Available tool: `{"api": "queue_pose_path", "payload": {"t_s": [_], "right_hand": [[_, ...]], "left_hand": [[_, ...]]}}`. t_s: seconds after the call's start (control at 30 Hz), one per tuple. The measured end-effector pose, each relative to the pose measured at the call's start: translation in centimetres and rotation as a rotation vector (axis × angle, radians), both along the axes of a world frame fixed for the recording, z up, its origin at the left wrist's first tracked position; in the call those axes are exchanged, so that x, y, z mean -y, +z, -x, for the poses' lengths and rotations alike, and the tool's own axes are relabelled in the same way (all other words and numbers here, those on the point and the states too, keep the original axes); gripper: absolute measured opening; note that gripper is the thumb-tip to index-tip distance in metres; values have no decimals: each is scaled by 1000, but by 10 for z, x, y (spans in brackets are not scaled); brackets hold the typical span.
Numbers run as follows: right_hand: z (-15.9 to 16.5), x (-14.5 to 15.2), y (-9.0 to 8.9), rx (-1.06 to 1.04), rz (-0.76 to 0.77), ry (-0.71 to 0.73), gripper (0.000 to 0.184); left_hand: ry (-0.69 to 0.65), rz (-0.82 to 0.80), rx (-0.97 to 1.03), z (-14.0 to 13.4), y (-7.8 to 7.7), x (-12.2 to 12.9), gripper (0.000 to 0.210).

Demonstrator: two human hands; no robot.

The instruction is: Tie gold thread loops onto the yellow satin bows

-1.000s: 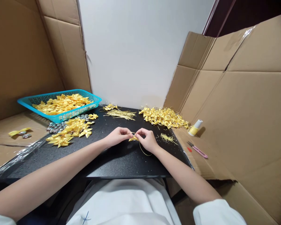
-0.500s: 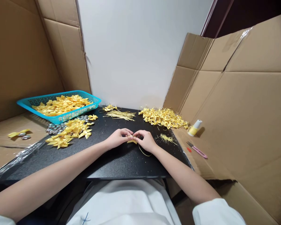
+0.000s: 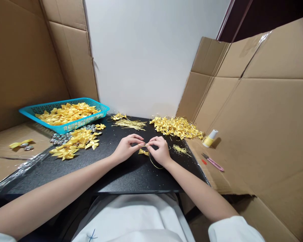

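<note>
The head view shows the left hand (image 3: 128, 147) and right hand (image 3: 161, 151) each pinching the gold cord (image 3: 155, 166), the yellow bow (image 3: 143, 152) just below their fingertips. The step seems to be knotting; the next move calls for even tension.

Looks forward and down from the head; hands (image 3: 127, 148) mid-view.

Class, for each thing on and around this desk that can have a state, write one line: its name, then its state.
Cord: partly slack, curving downward
Left hand: curled at the cord, grip unclear
Right hand: pinching the cord
Bow: tied, between the hands
Basket: uncovered, heaped with bows
Discs: loose
Strips: loosely bundled
Corded bows: heaped
Scraps: tangled
Snips: lying flat, unheld
Spool: upright
</note>
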State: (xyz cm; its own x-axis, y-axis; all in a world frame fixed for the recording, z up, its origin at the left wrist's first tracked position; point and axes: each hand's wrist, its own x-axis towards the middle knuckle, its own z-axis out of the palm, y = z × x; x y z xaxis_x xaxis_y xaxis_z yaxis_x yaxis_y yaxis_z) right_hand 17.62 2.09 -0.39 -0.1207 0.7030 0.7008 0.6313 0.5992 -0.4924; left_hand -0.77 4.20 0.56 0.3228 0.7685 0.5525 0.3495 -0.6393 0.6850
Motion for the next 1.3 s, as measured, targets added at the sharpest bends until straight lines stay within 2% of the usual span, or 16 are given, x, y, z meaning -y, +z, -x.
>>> {"api": "queue_pose_path", "payload": {"t_s": [0.27, 0.43, 0.73, 0.83, 1.0, 1.1, 1.17, 1.3], "right_hand": [[1, 0, -2, -141, -62, 39, 7], [1, -1, -3, -175, -69, 49, 8], [4, 9, 3, -13, -36, -23, 14], [5, 12, 4, 27, -31, -66, 6], [5, 9, 2, 31, -38, -93, 7], [5, 7, 1, 12, -22, -95, 10], [4, 5, 1, -17, 0, -90, 12], [0, 1, 2, -69, 40, -88, 15]], "left_hand": [[-55, 21, 162, -1, -2, 0, 22], [-70, -8, 161, -2, 0, 2, 21], [-30, -102, 67, -1, 1, 6, 21], [-25, -121, 38, -1, 0, 5, 21], [-17, -129, 10, -3, -1, 6, 20], [-8, -120, -54, -1, 1, 4, 22], [-15, -106, -159, 2, 4, 0, 21], [-66, 6, -389, 11, 6, -10, 33]]}}
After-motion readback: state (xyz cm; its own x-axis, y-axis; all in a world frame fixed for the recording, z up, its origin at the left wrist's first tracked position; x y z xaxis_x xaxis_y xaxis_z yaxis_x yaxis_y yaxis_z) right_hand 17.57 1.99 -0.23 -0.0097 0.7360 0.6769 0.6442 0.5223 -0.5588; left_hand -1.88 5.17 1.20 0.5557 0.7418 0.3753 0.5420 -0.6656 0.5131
